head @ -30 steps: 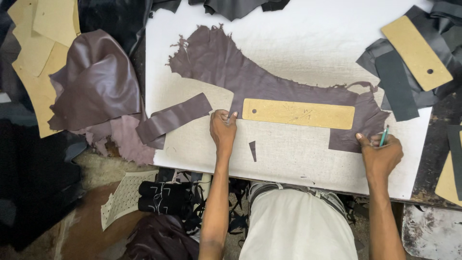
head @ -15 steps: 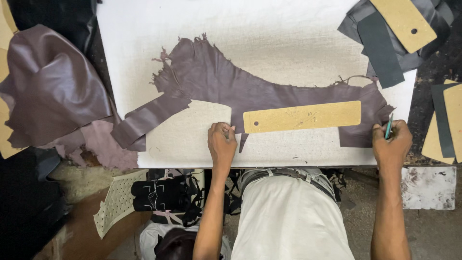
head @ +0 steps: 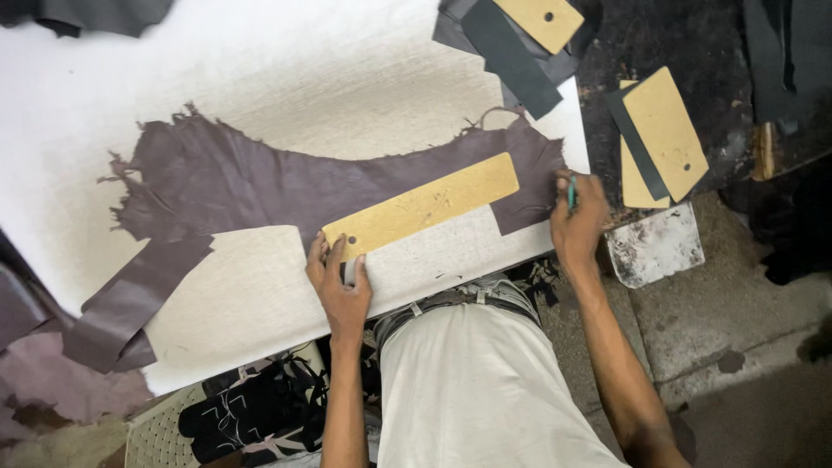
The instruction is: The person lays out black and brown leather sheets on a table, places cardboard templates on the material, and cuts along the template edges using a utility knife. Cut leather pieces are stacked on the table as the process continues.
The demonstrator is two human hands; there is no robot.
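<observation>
Spreading over the white desk [head: 260, 78], a ragged purple hide [head: 251, 178] lies flat, running from its frayed left end to the desk's right edge, with a long tan template [head: 422, 205] laid slantwise on its lower right part. Pressing down beside the template's near, holed end, the left hand [head: 340, 282] rests with fingers spread and grips nothing, while the right hand [head: 576, 217] is closed around a green pen [head: 571, 192] just past the hide's right edge. Beyond that corner lie darker strips [head: 511, 56] and more tan templates [head: 666, 130].
</observation>
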